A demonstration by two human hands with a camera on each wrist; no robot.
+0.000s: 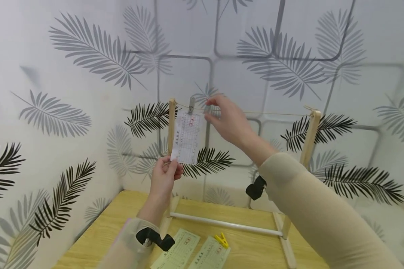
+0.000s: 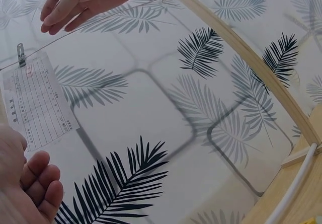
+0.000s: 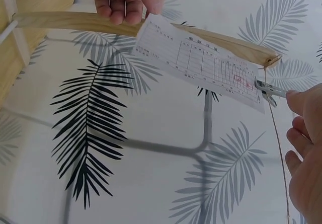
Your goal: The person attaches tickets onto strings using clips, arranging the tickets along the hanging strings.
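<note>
A white printed paper slip (image 1: 186,140) with red marks hangs near the left end of a thin cord (image 1: 269,113), held at its top by a metal clip (image 1: 191,105). My left hand (image 1: 164,175) pinches the slip's lower left corner between thumb and forefinger; its other fingers are loosely curled, as the right wrist view shows. Just right of the clip, my right hand (image 1: 231,121) is raised at the cord's height, thumb and fingers apart with nothing between them. In the left wrist view a gap separates the right hand (image 2: 90,5) from the clip (image 2: 21,55).
The cord runs between two wooden posts (image 1: 310,140), joined low down by a white rod (image 1: 225,224). On the wooden table (image 1: 252,246) lie two greenish printed slips (image 1: 180,248), one with a yellow clip (image 1: 222,240) on it. A leaf-patterned wall stands close behind.
</note>
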